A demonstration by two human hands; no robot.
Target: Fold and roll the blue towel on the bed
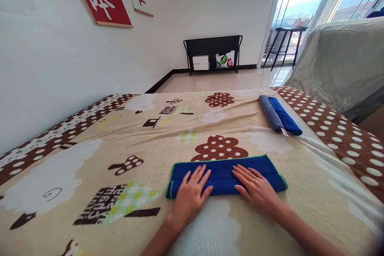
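Pressing flat w/ both hands, palms open: your left hand [192, 192] and right hand [256, 188] rest on the blue towel [225, 174], near edge of the bed [90, 160]. It looks folded into a long strip, green-trimmed; further folding seems left. Rolled towels [279, 117] lie beyond, right.
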